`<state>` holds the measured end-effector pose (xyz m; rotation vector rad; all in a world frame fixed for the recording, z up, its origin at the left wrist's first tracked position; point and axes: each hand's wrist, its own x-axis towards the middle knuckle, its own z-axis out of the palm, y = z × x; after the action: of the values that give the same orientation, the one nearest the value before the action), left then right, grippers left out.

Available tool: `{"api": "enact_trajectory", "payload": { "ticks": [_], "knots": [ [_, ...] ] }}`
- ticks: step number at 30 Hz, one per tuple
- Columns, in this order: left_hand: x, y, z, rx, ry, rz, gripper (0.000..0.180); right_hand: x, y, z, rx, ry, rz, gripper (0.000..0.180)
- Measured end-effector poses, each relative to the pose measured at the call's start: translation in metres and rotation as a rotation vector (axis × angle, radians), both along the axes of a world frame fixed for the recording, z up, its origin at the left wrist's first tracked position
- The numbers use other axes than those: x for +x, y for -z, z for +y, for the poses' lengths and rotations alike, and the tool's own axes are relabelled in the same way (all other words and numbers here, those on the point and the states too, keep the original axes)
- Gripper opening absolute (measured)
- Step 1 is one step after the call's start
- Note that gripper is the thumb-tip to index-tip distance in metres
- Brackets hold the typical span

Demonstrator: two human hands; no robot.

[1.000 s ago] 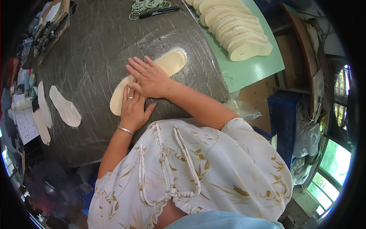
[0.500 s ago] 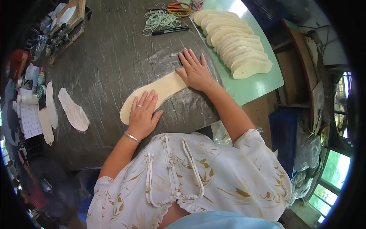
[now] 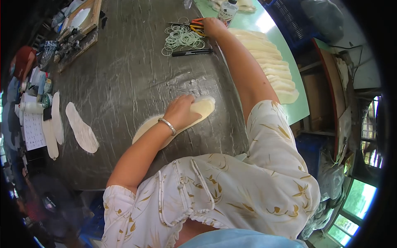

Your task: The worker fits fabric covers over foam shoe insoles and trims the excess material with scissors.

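Observation:
A cream, foot-shaped insole (image 3: pixel 205 108) with a fuzzy pale edge lies slantwise on the dark, plastic-covered table (image 3: pixel 124 62). My left hand (image 3: pixel 182 110) lies across its middle, fingers curled over the far edge and thumb on the near side, gripping it. Stretched far forward, my right hand (image 3: pixel 215 28) is closed around the orange handles of a pair of scissors (image 3: pixel 197 27); its fingertips are partly hidden. The scissors lie beside a heap of pale green rubber bands (image 3: pixel 184 39). A black marker (image 3: pixel 192 53) rests just nearer to me.
Overlapping cream insoles (image 3: pixel 271 62) line a green board (image 3: pixel 298 109) on the right, partly behind my right forearm. A clear bottle (image 3: pixel 227 11) stands beyond my right hand. On the left lie a loose insole (image 3: pixel 82 128), narrower pieces (image 3: pixel 57 118), a written sheet (image 3: pixel 34 128) and a wooden frame (image 3: pixel 84 29).
My right hand has left the insole and reached forward to the scissors. My left hand has slid right along the insole, its fingers now curled. The view has shifted slightly.

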<state>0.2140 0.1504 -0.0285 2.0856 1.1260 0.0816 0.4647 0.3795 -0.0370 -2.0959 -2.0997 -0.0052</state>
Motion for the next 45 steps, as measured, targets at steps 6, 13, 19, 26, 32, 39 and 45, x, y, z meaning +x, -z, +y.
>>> {"api": "enact_trajectory", "payload": {
  "ticks": [6,13,19,26,32,39,45],
  "knots": [
    [-0.042,-0.033,0.041,-0.487,-0.22,-0.441,0.039,0.005,-0.001,0.012,-0.142,-0.152,-0.181,0.031],
    [-0.087,-0.088,0.07,-0.581,-0.427,-0.703,0.032,0.032,-0.03,-0.061,0.272,0.107,0.456,0.036],
    [-0.038,-0.127,0.054,-0.555,-0.356,-1.014,0.027,0.021,-0.053,-0.235,0.365,-0.093,1.398,0.032],
    [0.07,-0.152,-0.007,-0.724,-0.109,-1.235,0.024,-0.006,-0.102,-0.396,0.344,-0.065,0.842,0.049],
    [0.127,-0.148,-0.046,-0.834,0.018,-1.263,0.025,0.017,-0.113,-0.453,0.409,0.144,0.734,0.061],
    [0.15,-0.147,-0.072,-0.874,0.066,-1.244,0.025,0.029,-0.112,-0.478,0.457,0.173,0.672,0.057],
    [0.155,-0.142,-0.078,-0.865,0.051,-1.249,0.027,0.032,-0.106,-0.48,0.447,0.183,0.666,0.056]
  ]
}}
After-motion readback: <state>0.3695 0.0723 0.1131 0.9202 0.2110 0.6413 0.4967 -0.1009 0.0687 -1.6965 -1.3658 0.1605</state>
